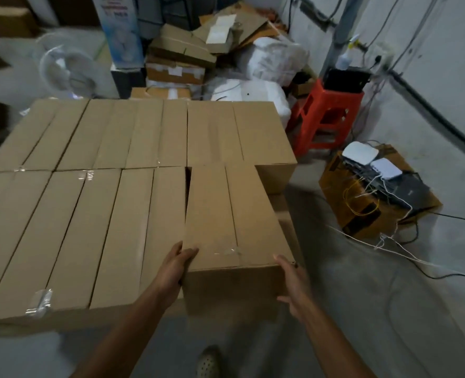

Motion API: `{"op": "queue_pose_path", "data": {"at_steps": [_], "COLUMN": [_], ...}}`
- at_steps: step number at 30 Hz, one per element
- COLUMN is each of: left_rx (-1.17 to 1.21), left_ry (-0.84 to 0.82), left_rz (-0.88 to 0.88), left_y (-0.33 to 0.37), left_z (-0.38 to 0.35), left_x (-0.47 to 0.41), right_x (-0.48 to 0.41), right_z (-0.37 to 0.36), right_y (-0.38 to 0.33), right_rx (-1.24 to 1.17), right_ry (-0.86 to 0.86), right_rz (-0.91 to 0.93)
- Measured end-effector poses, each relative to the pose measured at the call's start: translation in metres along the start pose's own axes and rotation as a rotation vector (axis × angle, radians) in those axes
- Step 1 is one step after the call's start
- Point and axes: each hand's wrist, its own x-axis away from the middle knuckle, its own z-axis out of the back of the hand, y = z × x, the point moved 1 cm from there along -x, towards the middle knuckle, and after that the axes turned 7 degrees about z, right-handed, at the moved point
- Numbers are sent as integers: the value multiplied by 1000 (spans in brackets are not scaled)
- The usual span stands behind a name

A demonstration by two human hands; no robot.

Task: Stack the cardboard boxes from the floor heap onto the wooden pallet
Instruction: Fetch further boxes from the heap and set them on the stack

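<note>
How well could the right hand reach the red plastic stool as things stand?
Probably not. The right hand is pressed against the brown cardboard box it steadies, and the red plastic stool stands far beyond the corner of the box stack, though nothing blocks the way.

Head view: forward-down, close over stacked boxes [133, 192], floor beyond.

Red plastic stool [326, 118], white sacks [275, 58], electronics [375, 170] on a floor box, fan [67, 69]
</note>
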Motion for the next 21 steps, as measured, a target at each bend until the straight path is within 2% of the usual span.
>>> {"op": "queue_pose_path", "data": {"at_steps": [6, 12, 18, 21], "left_rx": [2, 65, 383, 528], "left_ry": [105, 239, 520, 652], "left_rz": [18, 47, 194, 204], "left_y": [-38, -89, -132, -140], "left_z": [8, -1, -9, -13], "left_x": [-44, -64, -62, -63], "right_x": [-58, -93, -107, -117], "right_z": [0, 14, 20, 17], "right_y": [39, 83, 115, 125], "right_rx": [-5, 26, 101, 149], "right_ry": [-193, -271, -303, -307], "right_rz": [-29, -109, -188, -217]}}
